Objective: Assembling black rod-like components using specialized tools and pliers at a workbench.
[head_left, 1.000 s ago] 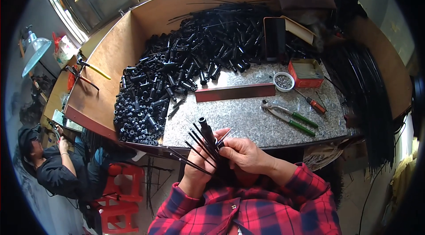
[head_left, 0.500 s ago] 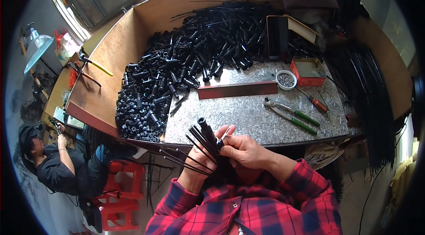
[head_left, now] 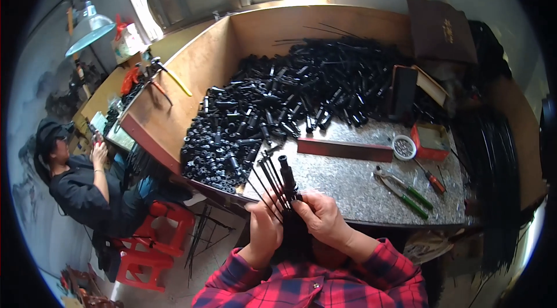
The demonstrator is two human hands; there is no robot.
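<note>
Right now both hands are up in front of the chest, just off the near edge of the stone-topped surface, working a bundle of thin black rods and one thicker black tube. The left hand has its fingers curled shut around the lower ends of the rods, which fan up and to the left. The right hand is pinched on the base of the tube, thumb and fingers closed, and the tube stands nearly upright just beside the rods. By the look of it, this is the fitting stage: rods and tube being brought together, with the joining not yet visibly done. The next move would call for lining a rod tip up with the tube's opening, which needs a steady left grip. Behind them, the big heap of black tube parts fills the wooden tray, well apart from the hands. Green-handled pliers lie on the surface to the right. The lower ends of the rods vanish behind the hands and the plaid sleeves, and whether any rod already sits inside the tube is too small to tell.
</note>
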